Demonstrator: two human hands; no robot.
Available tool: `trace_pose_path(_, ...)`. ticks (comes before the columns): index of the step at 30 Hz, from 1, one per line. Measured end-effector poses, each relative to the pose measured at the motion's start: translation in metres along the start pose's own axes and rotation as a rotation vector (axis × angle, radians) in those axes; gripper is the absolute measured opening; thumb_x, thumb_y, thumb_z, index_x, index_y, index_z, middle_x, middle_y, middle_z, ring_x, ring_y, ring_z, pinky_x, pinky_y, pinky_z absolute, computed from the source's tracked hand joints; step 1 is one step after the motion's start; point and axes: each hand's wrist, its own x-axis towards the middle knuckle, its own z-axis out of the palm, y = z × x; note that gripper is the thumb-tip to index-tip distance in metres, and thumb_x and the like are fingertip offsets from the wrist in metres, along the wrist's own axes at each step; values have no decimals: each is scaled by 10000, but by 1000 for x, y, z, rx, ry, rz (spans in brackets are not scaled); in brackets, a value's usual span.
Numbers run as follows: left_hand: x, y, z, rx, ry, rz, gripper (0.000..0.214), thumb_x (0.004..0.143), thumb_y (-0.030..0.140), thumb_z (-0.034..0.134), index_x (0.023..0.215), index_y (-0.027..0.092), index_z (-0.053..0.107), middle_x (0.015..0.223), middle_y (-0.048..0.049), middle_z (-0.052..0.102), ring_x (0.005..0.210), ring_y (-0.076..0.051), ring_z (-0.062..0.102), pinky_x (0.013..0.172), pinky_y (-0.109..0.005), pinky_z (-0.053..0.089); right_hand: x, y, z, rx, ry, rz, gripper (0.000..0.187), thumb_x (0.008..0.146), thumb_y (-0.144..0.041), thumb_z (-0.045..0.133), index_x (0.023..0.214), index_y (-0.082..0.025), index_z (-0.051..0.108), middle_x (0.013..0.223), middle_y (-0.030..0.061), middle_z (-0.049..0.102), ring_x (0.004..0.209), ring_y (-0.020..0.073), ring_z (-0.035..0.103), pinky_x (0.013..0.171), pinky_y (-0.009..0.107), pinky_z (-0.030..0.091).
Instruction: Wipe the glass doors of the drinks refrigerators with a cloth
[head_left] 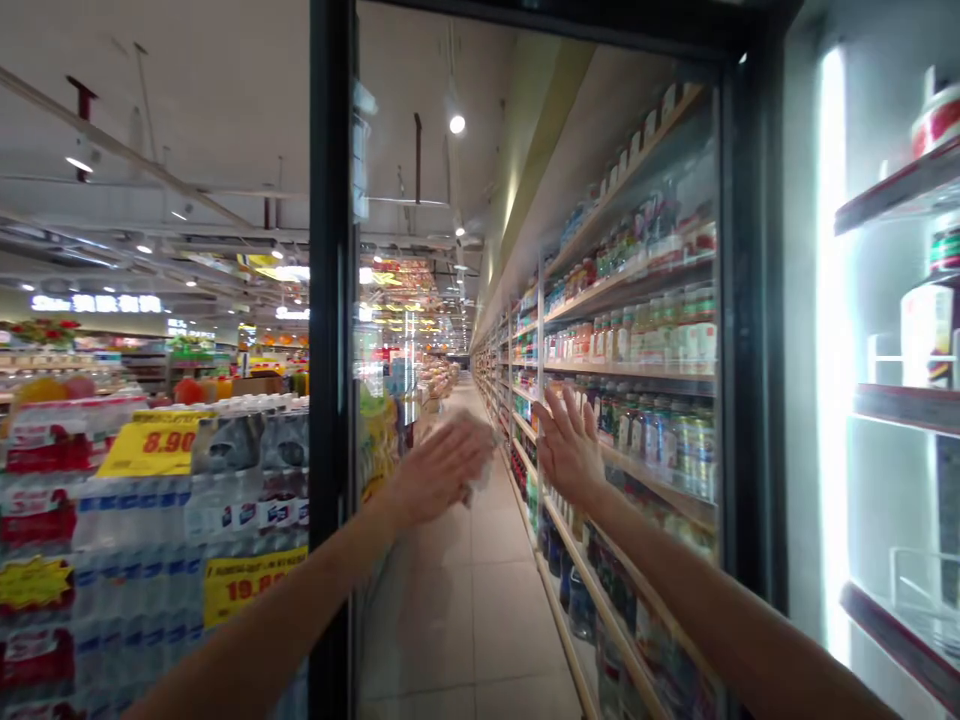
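Observation:
A glass cooler door with a black frame (pixel 332 300) stands in front of me, swung open. My left hand (pixel 435 472) presses a pale, crumpled wiping cloth (pixel 482 450) against the pane, its fingers laid together over the cloth. The cloth's edges are blurred, and much of it is hidden under the hand. To the right, my right hand (pixel 570 445) is raised with fingers spread and palm toward the glass. It holds nothing; whether it touches the pane I cannot tell.
At right is the lit cooler interior with shelves (pixel 904 408) and bottles. Stacked bottle packs (pixel 135 520) with yellow price signs (pixel 154 443) stand at left. Through or in the glass appear shelves of drinks (pixel 652 335) and a tiled aisle floor (pixel 442 610).

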Motion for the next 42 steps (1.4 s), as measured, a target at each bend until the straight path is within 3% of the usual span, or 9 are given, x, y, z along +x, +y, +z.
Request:
trace_pose_path(4, 11, -30, -6, 118, 218, -519, 579, 892, 289, 413, 1427, 121, 268, 1496, -161, 280, 1426, -284, 109, 1129, -505, 242, -4, 8, -3, -16, 7, -39, 560, 892, -242, 398, 1439, -218, 280, 1463, 88, 396, 1427, 226, 184, 1140, 494, 166)
trace_pose_path(6, 12, -21, -4, 103, 188, -429, 568, 887, 337, 435, 1400, 118, 324, 1487, -160, 302, 1427, -290, 98, 1136, -500, 229, -5, 8, -3, -12, 53, 9, 580, 894, -235, 387, 1454, -203, 239, 1473, 110, 373, 1417, 229, 217, 1141, 502, 148)
trace_pose_path(10, 10, 1, -1, -3, 16, 64, 528, 884, 398, 434, 1355, 161, 404, 1447, -71, 403, 1426, -218, 134, 1175, -388, 181, -7, 7, -1, 2, 116, 98, 614, 895, -230, 385, 1473, -212, 177, 1493, 115, 335, 1404, 226, 257, 1139, 485, 160)
trace_pose_path(16, 34, -39, -10, 77, 231, -504, 543, 899, 327, 423, 1394, 129, 327, 1518, -143, 234, 1429, -299, 67, 1145, -516, 204, -9, 10, 0, 12, 130, 88, 613, 895, -236, 380, 1475, -231, 182, 1465, 98, 391, 1394, 226, 281, 1138, 471, 168)
trace_pose_path(22, 32, -10, -1, -45, 29, 0, 542, 881, 415, 457, 1380, 224, 366, 1482, -55, 345, 1419, -229, 173, 1165, -416, 203, -7, 9, -1, 20, 177, 83, 608, 899, -200, 365, 1475, -220, 174, 1433, 114, 433, 1387, 216, 298, 1138, 476, 164)
trace_pose_path(28, 55, -60, -13, 32, 218, -550, 578, 878, 365, 444, 1397, 133, 338, 1522, -128, 231, 1426, -315, 79, 1153, -523, 158, -8, 10, 1, 16, 169, 78, 602, 897, -209, 368, 1471, -219, 190, 1432, 110, 436, 1388, 217, 297, 1134, 472, 180)
trace_pose_path(34, 52, -45, -9, -86, -107, 112, 502, 888, 348, 424, 1373, 229, 382, 1483, -27, 346, 1420, -213, 166, 1166, -417, 176, -7, 10, 0, 35, 200, 63, 575, 897, -194, 372, 1456, -207, 237, 1406, 123, 466, 1381, 211, 312, 1133, 463, 189)
trace_pose_path(39, 57, -70, -18, 86, 169, -443, 558, 881, 356, 437, 1385, 133, 351, 1504, -136, 272, 1429, -280, 96, 1149, -488, 195, -7, 11, -1, 51, 210, 64, 570, 893, -193, 375, 1450, -213, 256, 1419, 108, 453, 1381, 206, 312, 1140, 454, 175)
trace_pose_path(42, 53, -48, -11, 76, 96, -213, 552, 879, 349, 438, 1389, 158, 347, 1505, -109, 281, 1431, -270, 74, 1155, -467, 195, -7, 11, -1, 68, 210, 64, 581, 889, -185, 375, 1455, -218, 247, 1434, 99, 437, 1384, 206, 308, 1143, 451, 169)
